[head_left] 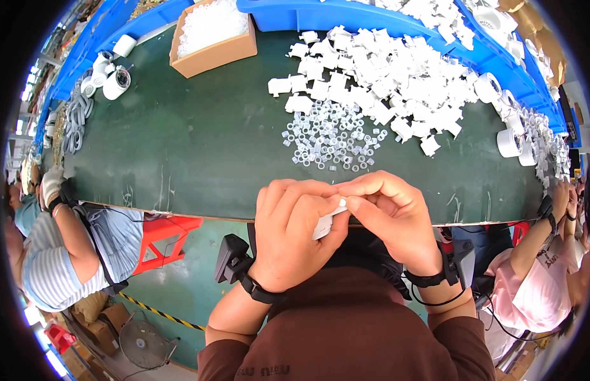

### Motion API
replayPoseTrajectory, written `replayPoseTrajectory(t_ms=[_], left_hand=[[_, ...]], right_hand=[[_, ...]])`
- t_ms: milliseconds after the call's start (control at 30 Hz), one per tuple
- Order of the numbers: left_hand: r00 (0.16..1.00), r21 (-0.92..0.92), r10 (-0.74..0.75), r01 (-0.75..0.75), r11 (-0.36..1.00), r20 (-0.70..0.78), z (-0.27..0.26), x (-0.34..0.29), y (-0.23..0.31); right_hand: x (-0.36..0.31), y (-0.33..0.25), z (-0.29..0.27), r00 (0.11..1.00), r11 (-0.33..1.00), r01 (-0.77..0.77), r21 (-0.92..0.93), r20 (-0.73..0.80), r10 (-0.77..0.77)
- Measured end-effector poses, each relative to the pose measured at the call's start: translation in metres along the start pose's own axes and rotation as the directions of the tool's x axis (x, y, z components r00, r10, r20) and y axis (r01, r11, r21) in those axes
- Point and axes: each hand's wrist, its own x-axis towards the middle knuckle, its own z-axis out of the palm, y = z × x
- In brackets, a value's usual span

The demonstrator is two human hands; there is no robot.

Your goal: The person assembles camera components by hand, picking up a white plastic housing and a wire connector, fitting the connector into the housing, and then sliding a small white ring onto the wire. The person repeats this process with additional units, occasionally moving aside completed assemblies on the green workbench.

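Note:
Both my hands meet just in front of the table's near edge. In my left hand (299, 222) a small white plastic part (323, 227) is gripped, partly hidden by the fingers. The fingertips of my right hand (391, 213) pinch at the top end of this same part, beside my left thumb; whether they hold a separate small piece, I cannot make out. Just beyond my hands lies a loose pile of small clear plastic rings (330, 136). Behind it spreads a large heap of white plastic parts (396, 82).
A cardboard box (215, 54) of clear pieces stands at the back of the green table (181, 127). Blue bins (282, 16) line the far side. White round housings (509, 143) and grey cable coils (78, 117) lie at the sides. Other people (85, 247) work left and right.

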Motion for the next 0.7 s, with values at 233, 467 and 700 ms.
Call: replayPoseTrajectory(t_ms=[233,467,700], left_hand=[[0.985,0.009,-0.001,-0.001,1.000,0.173,-0.019,0.009,-0.004],[0.998,0.620,-0.030,-0.015,0.784,0.062,-0.077,0.016,-0.046],[0.986,0.501,-0.155,0.168,0.849,-0.068,-0.059,0.007,-0.038]], right_hand=[[0.003,0.008,0.003,0.999,0.995,-0.031,-0.098,0.025,0.034],[-0.004,-0.035,-0.068,0.752,0.271,0.275,-0.923,0.031,-0.659],[-0.018,-0.082,-0.269,0.381,-0.025,-0.666,-0.745,-0.312,-0.871]])
